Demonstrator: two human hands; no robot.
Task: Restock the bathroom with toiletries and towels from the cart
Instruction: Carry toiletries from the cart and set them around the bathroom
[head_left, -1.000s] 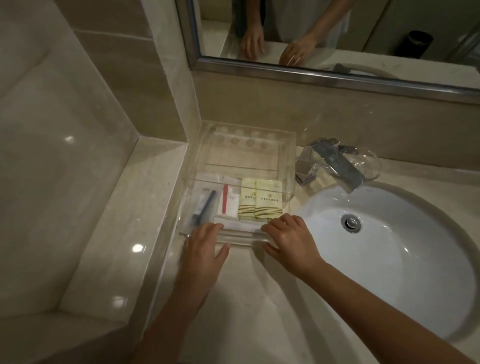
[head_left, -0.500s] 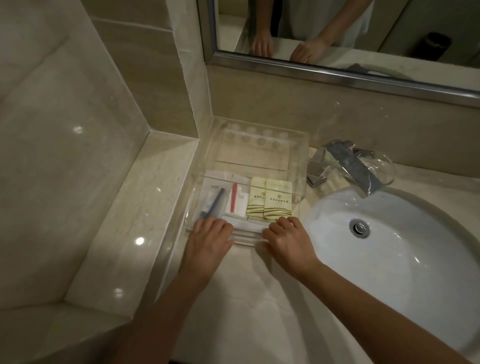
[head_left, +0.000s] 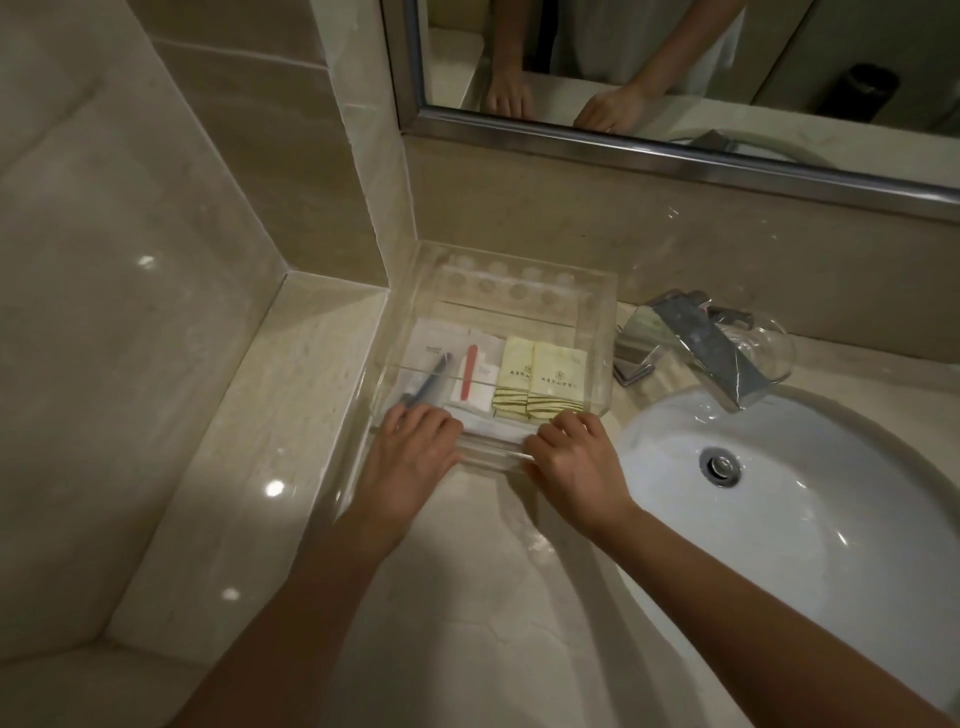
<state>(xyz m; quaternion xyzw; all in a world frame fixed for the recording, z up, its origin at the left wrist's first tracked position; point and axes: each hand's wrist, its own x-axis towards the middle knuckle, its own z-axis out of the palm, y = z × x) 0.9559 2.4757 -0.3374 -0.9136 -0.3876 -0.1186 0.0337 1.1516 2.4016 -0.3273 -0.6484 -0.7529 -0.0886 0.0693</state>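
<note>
both of my hands are on the near edge of the clear tray (head_left: 597, 332), which sits on the pale stone worktop (head_left: 467, 597) pushed into the back left corner, just left of the tap (head_left: 711, 353) and below the mirror (head_left: 675, 150). my left hand (head_left: 410, 457) lies palm down at the tray's near left corner, its fingers (head_left: 415, 415) bent down over the front rim. my right hand (head_left: 576, 462) is at the near right corner, its fingers (head_left: 566, 423) curled tightly over the same rim, knuckles up. between my hands a stretch of the rim is bare. inside the front compartment the toiletries lie flat in a row: a white packet with a dark blue handle (head_left: 428, 382) at the left, a white sachet with a red stick (head_left: 470, 376) beside it, and two pale yellow packets (head_left: 543, 379) with striped lower ends side by side at the right, just beyond my right fingers. the tray's back section has rows of round holes, with nothing i can make out in them. the white basin (head_left: 805, 545) with its metal drain (head_left: 719, 466) lies to the right of my right wrist.
</note>
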